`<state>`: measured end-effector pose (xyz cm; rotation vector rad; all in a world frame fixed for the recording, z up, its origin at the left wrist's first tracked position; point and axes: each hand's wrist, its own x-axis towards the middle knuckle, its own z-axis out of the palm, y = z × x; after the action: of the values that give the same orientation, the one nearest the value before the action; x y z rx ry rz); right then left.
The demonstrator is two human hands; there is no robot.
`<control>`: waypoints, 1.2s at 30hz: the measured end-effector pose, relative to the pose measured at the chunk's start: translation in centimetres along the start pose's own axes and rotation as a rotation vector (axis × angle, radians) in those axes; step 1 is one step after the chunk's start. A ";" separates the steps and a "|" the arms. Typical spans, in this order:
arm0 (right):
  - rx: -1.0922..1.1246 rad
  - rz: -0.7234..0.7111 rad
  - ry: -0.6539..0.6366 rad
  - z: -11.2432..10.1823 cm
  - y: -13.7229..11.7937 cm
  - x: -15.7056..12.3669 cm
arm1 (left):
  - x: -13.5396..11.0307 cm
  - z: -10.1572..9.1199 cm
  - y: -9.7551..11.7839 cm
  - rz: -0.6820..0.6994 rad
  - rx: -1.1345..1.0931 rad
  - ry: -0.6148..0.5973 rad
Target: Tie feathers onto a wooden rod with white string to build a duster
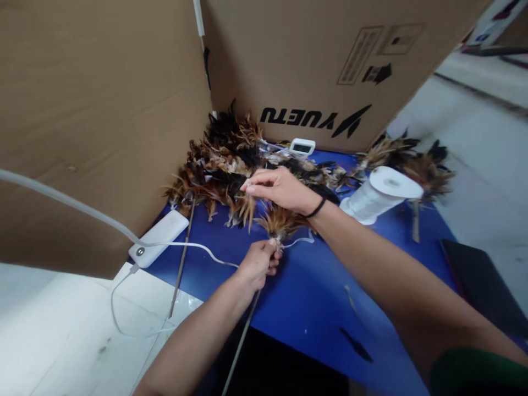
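Observation:
My left hand (258,264) is closed around the base of a half-made feather duster (280,223). Its brown feathers fan out above my fingers, and a thin stick (243,341) runs down below the hand. From the bound base a white string (297,240) trails to the right. Just above, my right hand (280,190) pinches the quill end of a small tuft of tan feathers (247,212), tips hanging down. Behind it lies a large pile of brown and black feathers (218,159). To the right, a white spool (373,195) of string leans on the blue tabletop (305,297).
Cardboard walls (322,66) close off the back and left. A white power bank (159,239) with cables sits at the left edge beside another stick (182,264). More feathers (429,165) lie at right, near a dark flat object (482,286). A small white display device (302,147) stands behind.

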<state>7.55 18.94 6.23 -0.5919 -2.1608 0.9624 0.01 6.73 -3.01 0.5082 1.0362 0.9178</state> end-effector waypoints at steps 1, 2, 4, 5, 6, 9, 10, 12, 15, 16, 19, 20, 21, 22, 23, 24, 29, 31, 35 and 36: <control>0.053 0.049 0.045 -0.6 -0.9 -0.8 | 0.0 0.0 0.0 0.003 -0.008 -0.005; 0.104 0.097 0.091 -1.2 -1.7 -1.8 | -0.1 -0.1 0.0 0.008 -0.013 -0.007; 0.191 0.172 0.198 -2.2 -3.1 -3.8 | 0.0 -0.2 0.0 0.020 -0.017 -0.006; 0.231 0.200 0.258 -2.5 -3.6 -4.9 | 0.0 -0.2 0.0 0.024 -0.017 -0.005; 0.271 0.230 0.323 -2.7 -3.8 -6.0 | 0.1 -0.3 0.0 0.027 -0.018 -0.005; 0.378 0.355 0.477 -2.0 -3.5 -9.4 | 0.3 -0.3 -0.1 0.037 -0.020 -0.011; 0.388 0.409 0.493 -1.4 -3.1 -10.5 | 0.3 -0.3 -0.1 0.042 -0.018 -0.010; 0.331 0.514 0.457 0.2 -2.2 -12.6 | 0.2 -0.1 -0.1 0.044 -0.006 -0.005; 0.011 0.547 0.355 2.7 -1.0 -15.1 | -0.1 0.2 -0.1 0.050 0.033 0.010; -0.118 0.516 0.323 3.2 -0.8 -15.8 | -0.1 0.3 0.0 0.057 0.049 0.012; -0.331 0.445 0.260 3.7 -0.7 -16.8 | -0.4 0.5 0.1 0.080 0.079 0.027; -0.316 0.439 0.271 3.5 -0.8 -16.9 | -0.4 0.6 0.1 0.086 0.082 0.032; -0.270 0.439 0.302 3.3 -0.9 -16.8 | -0.5 0.6 0.1 0.096 0.085 0.037; -0.196 0.445 0.350 3.0 -1.1 -16.8 | -0.5 0.6 0.1 0.104 0.088 0.039; -0.099 0.457 0.411 2.7 -1.2 -16.7 | -0.5 0.6 0.1 0.108 0.091 0.038; 0.018 0.484 0.469 2.6 -1.4 -16.5 | -0.5 0.6 0.1 0.108 0.092 0.036; 0.580 0.706 0.507 3.3 -2.0 -15.8 | -0.2 0.3 -0.3 0.105 0.096 0.016; 0.612 0.754 0.464 4.0 -1.9 -15.6 | -0.1 0.3 -0.5 0.106 0.107 0.017; 0.592 0.823 0.425 4.9 -1.5 -15.2 | -0.1 0.3 -0.6 0.100 0.124 0.030; 0.589 0.836 0.419 5.0 -1.4 -15.2 | -0.1 0.4 -0.7 0.098 0.128 0.036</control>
<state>13.68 6.14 -1.26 -1.2838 -1.1402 1.6358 0.60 6.33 -3.29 0.6566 1.1152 0.9539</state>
